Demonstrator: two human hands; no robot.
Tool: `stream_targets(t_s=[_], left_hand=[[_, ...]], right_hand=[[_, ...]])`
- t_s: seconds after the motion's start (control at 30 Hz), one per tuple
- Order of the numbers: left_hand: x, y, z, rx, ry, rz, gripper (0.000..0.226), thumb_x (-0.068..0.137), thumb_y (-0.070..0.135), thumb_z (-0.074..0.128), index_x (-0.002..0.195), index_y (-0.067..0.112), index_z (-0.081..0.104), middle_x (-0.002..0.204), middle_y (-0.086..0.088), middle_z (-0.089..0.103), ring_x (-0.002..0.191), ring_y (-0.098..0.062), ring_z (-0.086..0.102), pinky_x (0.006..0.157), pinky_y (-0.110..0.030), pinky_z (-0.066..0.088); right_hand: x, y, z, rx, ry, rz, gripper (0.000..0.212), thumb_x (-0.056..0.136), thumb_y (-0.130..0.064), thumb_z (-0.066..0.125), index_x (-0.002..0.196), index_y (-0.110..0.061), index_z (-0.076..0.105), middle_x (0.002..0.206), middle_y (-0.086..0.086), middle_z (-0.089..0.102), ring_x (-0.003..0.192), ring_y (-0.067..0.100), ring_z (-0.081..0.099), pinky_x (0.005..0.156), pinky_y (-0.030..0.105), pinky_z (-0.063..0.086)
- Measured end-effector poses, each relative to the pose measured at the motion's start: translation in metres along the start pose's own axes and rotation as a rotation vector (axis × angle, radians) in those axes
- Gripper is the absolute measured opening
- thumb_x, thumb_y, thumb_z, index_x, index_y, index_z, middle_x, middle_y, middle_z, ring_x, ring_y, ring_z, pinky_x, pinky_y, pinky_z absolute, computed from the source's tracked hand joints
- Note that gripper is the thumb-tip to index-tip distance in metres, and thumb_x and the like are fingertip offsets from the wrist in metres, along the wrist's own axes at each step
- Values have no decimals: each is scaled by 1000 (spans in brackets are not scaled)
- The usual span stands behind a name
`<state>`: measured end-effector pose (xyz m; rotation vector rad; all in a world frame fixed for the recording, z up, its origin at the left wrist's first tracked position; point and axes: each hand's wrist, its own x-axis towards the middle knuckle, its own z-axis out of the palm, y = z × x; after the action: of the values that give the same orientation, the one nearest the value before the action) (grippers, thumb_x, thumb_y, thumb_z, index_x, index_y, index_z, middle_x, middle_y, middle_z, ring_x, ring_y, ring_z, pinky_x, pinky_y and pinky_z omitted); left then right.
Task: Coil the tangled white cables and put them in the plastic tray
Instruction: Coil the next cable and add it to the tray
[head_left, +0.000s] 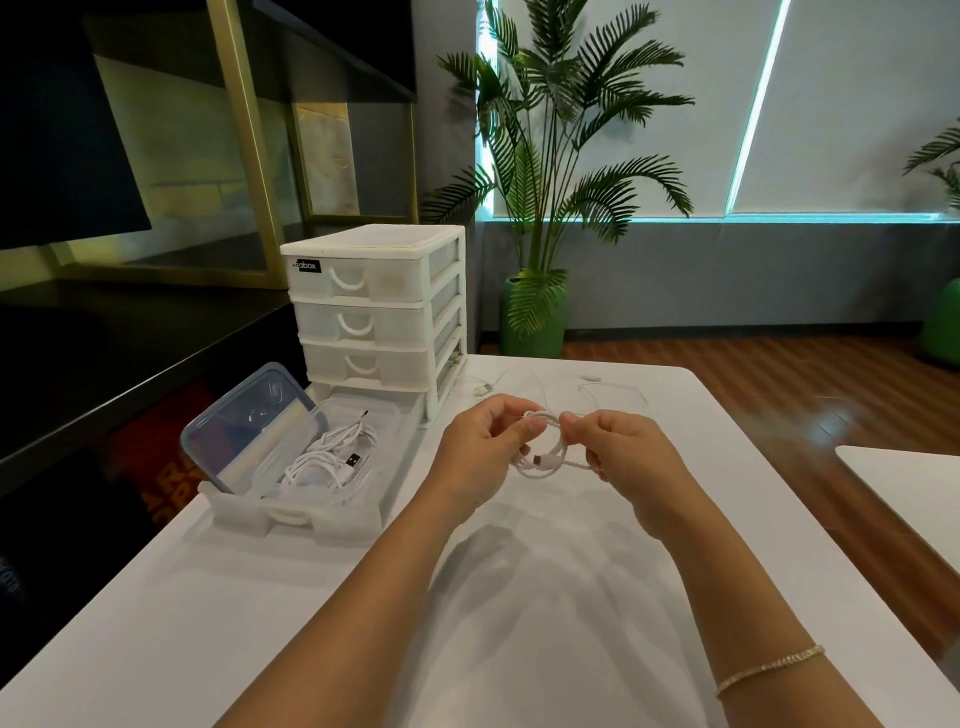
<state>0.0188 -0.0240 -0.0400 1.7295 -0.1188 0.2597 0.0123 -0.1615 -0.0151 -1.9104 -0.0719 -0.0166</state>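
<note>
Two hands meet over the middle of the white surface (519, 597): the left hand (480, 449) and the right hand (631, 457) both pinch one coiled white cable (543, 457) between their fingers, clear of the top. At 10 o'clock from it sits one plastic tray (332, 512) holding a bundle of coiled cables (332, 457) and a leaning lid (249, 423). One three-drawer unit (379, 306) stands behind. At 12 o'clock loose cables (613, 387) lie near the far edge. Bare surface spreads toward 6 o'clock.
</note>
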Motion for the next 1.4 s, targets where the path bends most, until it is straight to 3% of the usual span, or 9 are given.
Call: stream_targets(t_s=[0.07, 0.27, 0.4, 0.6, 0.77, 0.97, 1.13, 1.23, 1.4], left_hand=[[2, -1, -3, 58, 21, 23, 8, 89, 20, 60, 95, 20, 65, 83, 7, 62, 73, -9, 55, 71, -23, 48], [1, 0, -2, -21, -5, -12, 7, 91, 20, 57, 93, 22, 64, 76, 6, 57, 69, -11, 49, 63, -20, 42], [-1, -1, 5, -58, -2, -29, 9, 93, 24, 54, 88, 27, 60, 81, 7, 58, 69, -10, 48, 62, -20, 42], [-4, -1, 13, 176, 31, 43, 16, 95, 32, 48, 105, 23, 58, 95, 11, 59, 89, -9, 56, 76, -15, 47], [-6, -1, 17, 445, 75, 173, 27, 96, 32, 45, 113, 15, 56, 101, 6, 59, 84, -7, 52, 63, -1, 37], [-10, 1, 19, 448, -12, 160, 26, 95, 33, 46, 113, 16, 55, 96, 6, 59, 79, -8, 53, 63, -3, 39], [-10, 4, 12, 75, -188, -68, 13, 90, 18, 59, 101, 25, 56, 99, -2, 67, 92, -17, 65, 84, -23, 53], [-9, 13, 3, -350, -285, -261, 19, 90, 7, 57, 106, 17, 58, 92, -8, 68, 79, -19, 66, 80, -29, 55], [-12, 15, 6, -290, -356, -289, 15, 91, 13, 55, 106, 14, 57, 80, -5, 61, 62, -13, 54, 72, -25, 53]], right_hand=[[0, 0, -2, 12, -1, 11, 29, 88, -34, 58, 74, -9, 66, 70, -5, 57, 65, 8, 46, 62, 23, 37], [5, 4, 0, 34, 67, 59, 39, 91, -44, 46, 79, -10, 59, 70, 2, 58, 63, 14, 49, 58, 26, 40], [8, 7, 11, 305, 31, 163, 34, 97, -41, 34, 103, -13, 52, 80, 6, 71, 81, 24, 67, 81, 38, 52], [1, 0, 17, 729, 68, 265, 39, 97, -34, 37, 81, -5, 57, 73, 10, 68, 70, 27, 67, 70, 38, 55], [4, 3, 21, 770, 129, 297, 42, 97, -36, 39, 75, -6, 57, 60, 6, 57, 45, 14, 49, 56, 26, 46], [5, 3, 17, 649, 127, 292, 39, 98, -37, 39, 78, -6, 53, 45, -1, 46, 36, 8, 37, 39, 19, 37], [11, 9, 15, 237, 211, 143, 26, 94, -37, 46, 81, -15, 53, 86, 8, 63, 80, 24, 63, 75, 37, 53], [10, 10, 17, 93, 232, 31, 24, 91, -38, 52, 78, -17, 50, 82, 5, 60, 77, 19, 57, 77, 38, 51], [8, 9, 18, 45, 131, -4, 23, 90, -35, 56, 79, -14, 53, 76, 5, 61, 70, 17, 55, 73, 36, 50]])
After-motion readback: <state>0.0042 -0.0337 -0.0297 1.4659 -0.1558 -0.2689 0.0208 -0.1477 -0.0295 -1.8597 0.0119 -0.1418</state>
